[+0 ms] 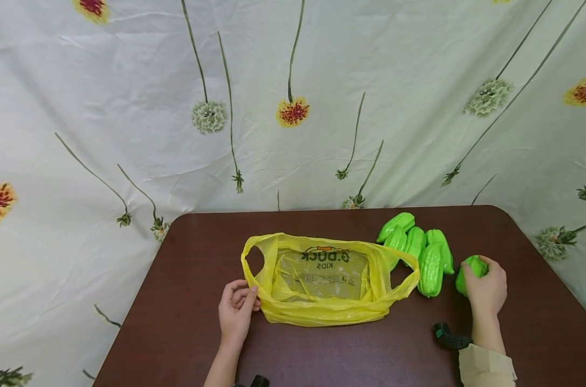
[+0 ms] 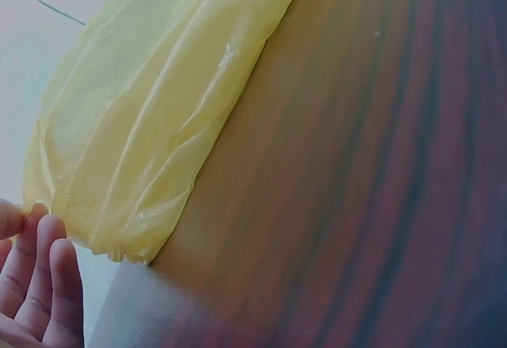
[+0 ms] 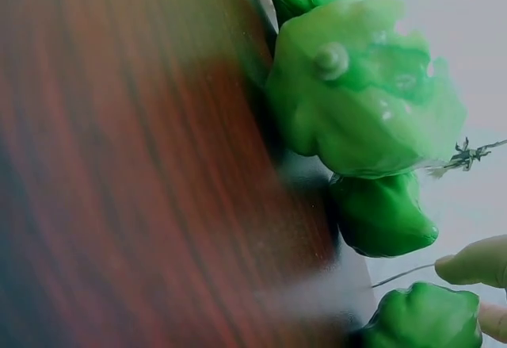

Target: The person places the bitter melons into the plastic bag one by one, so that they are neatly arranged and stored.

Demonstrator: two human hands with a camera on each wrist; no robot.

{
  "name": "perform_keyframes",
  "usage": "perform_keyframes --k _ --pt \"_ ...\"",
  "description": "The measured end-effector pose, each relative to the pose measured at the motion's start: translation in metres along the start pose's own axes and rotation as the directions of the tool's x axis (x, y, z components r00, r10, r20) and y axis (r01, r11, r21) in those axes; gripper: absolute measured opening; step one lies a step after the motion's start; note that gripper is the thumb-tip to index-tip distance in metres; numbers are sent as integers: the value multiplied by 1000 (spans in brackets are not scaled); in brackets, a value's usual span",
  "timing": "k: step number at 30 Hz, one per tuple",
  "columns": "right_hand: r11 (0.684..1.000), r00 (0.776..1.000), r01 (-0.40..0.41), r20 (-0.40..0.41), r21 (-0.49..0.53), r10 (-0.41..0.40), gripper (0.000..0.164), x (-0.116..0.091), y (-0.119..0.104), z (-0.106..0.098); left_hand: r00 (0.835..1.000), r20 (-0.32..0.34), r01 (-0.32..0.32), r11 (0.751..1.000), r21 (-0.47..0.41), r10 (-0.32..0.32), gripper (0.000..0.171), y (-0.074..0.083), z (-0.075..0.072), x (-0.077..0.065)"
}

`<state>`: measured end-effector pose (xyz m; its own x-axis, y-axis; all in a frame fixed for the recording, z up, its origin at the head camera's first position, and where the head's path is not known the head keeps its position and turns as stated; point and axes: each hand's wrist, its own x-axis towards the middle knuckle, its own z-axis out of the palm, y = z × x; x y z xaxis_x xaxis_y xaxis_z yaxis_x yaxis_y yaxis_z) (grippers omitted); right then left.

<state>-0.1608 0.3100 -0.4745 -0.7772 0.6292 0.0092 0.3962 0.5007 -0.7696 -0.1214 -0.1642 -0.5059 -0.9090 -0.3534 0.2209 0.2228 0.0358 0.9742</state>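
Observation:
A yellow plastic carrier bag [image 1: 322, 316] lies with its mouth open towards me, one handle loop at each side. At its left edge, below the handle loop, my left hand [image 1: 236, 310] pinches the film between thumb and fingers; the left wrist view shows these fingers [image 2: 40, 273] at the bag's corner. My right hand [image 1: 488, 290] grips a shiny green ridged gourd [image 1: 473, 273] on the table, thumb on its left and fingers over its far side. Several similar gourds [image 1: 431, 270] lie bunched between the bag and that hand, partly behind the right handle.
Everything stands on a dark brown table [image 1: 186, 258] with rounded far corners. Behind it hangs a pale flowered cloth [image 1: 322, 161]. A black strap [image 1: 450, 337] with a small device sits at my right wrist, and a dark device [image 1: 259, 381] shows near the left wrist.

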Motion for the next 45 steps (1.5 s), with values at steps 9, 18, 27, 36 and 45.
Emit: perform_keyframes --k 9,18,27,36,45 --pt "1000 1000 -17 26 4 17 61 -1 1 -1 1000 -23 14 999 -33 -14 24 -1 0 1" --pt "982 998 -65 10 178 64 66 -3 -5 -4 999 -37 9 999 -38 -10 24 1 1 1" --pt "916 987 -153 19 371 157 62 -6 -16 -6 999 -43 17 999 -35 -18 23 -2 2 2" --pt "883 987 -151 16 444 161 58 -11 -33 -5 998 -63 24 999 -42 -27 22 -2 2 2" --pt "865 993 -96 -8 492 115 53 -19 -47 -3 997 -63 30 999 -34 -32 24 -1 2 2"
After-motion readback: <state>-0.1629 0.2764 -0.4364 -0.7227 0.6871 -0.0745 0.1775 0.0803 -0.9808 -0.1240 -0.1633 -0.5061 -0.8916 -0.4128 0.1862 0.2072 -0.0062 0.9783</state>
